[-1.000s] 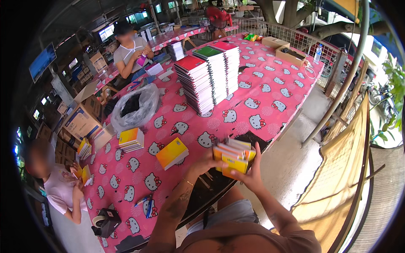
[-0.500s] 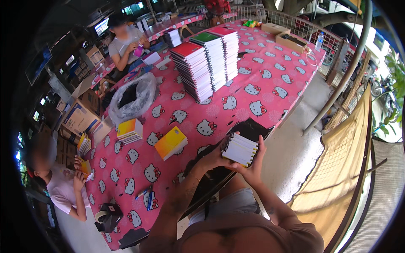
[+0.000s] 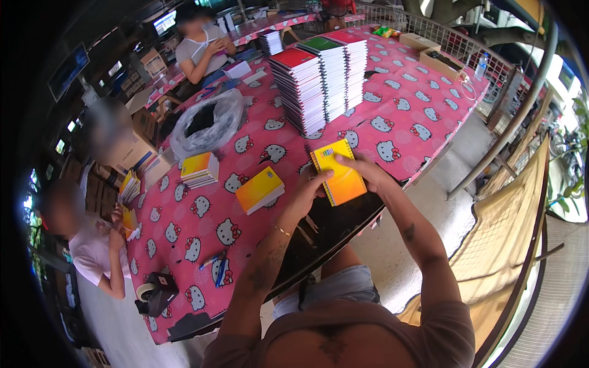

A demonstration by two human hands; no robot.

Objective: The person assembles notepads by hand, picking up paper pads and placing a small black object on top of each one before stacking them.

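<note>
Over the near edge of the table, a small stack of yellow-orange spiral notebooks (image 3: 343,184) is held upright-facing between both hands, top cover toward me. My left hand (image 3: 308,189) grips its left side, thumb on the cover. Around the right side my right hand (image 3: 367,173) is closed, its thumb pressing the cover too. On the table to the left lie another yellow-orange notebook stack (image 3: 260,190) and a further pile of yellow notebooks (image 3: 199,170).
Tall notebook stacks (image 3: 299,92) stand beyond my hands. A clear plastic bag (image 3: 207,126), tape dispenser (image 3: 157,293) and blue pen (image 3: 222,273) are on the pink tablecloth (image 3: 257,138). One person (image 3: 101,251) holds notebooks at left; another (image 3: 199,55) sits farther back. Boxes (image 3: 438,63) lie far right.
The notebooks in my hands have turned from showing white page edges to showing the yellow cover, and moved up over the table. My view has shifted slightly.
</note>
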